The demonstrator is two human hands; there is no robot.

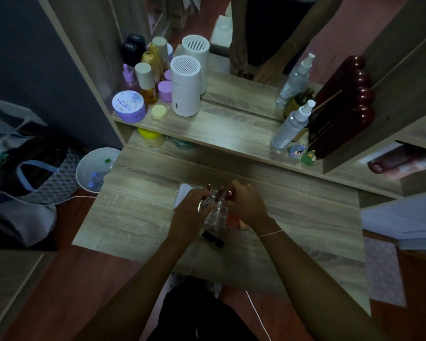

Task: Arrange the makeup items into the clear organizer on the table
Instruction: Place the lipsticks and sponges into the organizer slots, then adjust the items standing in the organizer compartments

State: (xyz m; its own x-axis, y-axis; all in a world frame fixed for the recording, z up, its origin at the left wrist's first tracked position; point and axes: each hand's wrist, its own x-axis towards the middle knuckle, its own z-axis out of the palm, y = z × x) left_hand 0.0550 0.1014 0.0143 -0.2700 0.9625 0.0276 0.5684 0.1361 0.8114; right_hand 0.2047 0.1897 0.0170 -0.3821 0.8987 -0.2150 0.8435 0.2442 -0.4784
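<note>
Both grips are down over the clear organizer point(215, 212) in the middle of the bench point(143, 212). My right hand point(246, 205) has its fingers pinched together on a small reddish tube point(230, 194) at the organizer's far right corner. My left hand point(188, 210) is curled over the organizer's left side with fingers bent inward; I cannot tell whether they actually clamp anything.

The organizer is a see-through plastic grid of small square cells, hard to separate from the wood grain beneath it. Two brown-capped tubes point(209, 187) stand upright in its far row, just between my fingertips. Something orange-pink point(233, 220) shows through the near right cells, under my right palm. A black tube point(213, 238) lies on its side on the bench just beside the organizer's near edge, between my wrists. A pale flat object point(183, 193) lies against the organizer's left, partly under my left hand.

Light is dim, and my hands cover much of the grid, so its full outline and most cell contents are unclear.

Farther back, on the raised shelf point(219, 129), stand a white cylinder with a slotted top point(185, 87), a lilac jar point(128, 105) and a spray bottle point(292, 124); a mirror point(256, 45) behind them doubles several of them.
</note>
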